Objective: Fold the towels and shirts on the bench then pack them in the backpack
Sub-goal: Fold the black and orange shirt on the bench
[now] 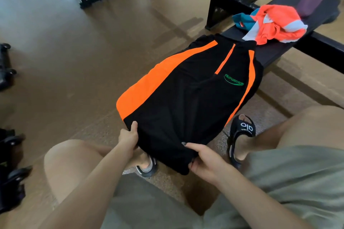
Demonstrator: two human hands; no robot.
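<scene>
Crowding bench (290, 46): crumpled orange shirt (275, 24)

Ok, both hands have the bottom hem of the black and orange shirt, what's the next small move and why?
Probably carry the hem up toward the collar for a first fold. The left hand and right hand pinch the hem of the black and orange shirt, which lies spread flat along the bench. The crumpled orange garment waits beyond the collar.
</scene>
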